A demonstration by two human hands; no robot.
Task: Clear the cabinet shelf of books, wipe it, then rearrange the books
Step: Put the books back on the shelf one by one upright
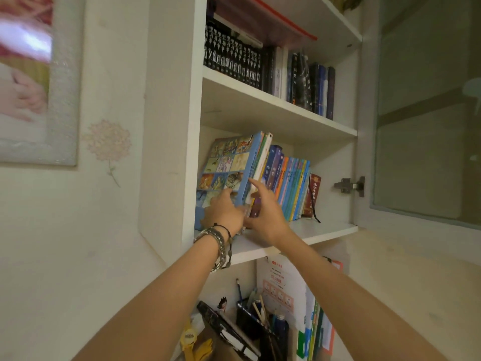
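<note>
While both your hands are up at the lower shelf (325,229) of the open wall cabinet (171,105), nothing's cleared yet: the row of upright books (292,188) fills the left and middle of that shelf, a dark red book (313,196) closing the right end.

Biggest item first: the large picture book (230,168) at the far left, tilted out of the row. Judging by its size, it's stiff and fairly heavy, glossy cover likely slick. Take it low near the spine, thumb on one cover and fingers on the other, not by a top corner.

Your left hand (223,214), bracelets (220,243) on the wrist, has fingers curled against that book's front cover, thumb side hidden; reads as a grip on it. Your right hand (265,212) is released, fingers straight, index tip touching the spines just beside it.

The thin paperbacks further right look light and floppy. Expect them to topple left once the big book leaves, so brace them with the right hand.

Obstacles: glass door (421,113) hangs open on the right, its hinge (350,185) sticking into the opening. Upper shelf of dark volumes (234,57) overhangs. Pen holder (250,319) and clutter sit directly below, so a dropped book lands on them.
</note>
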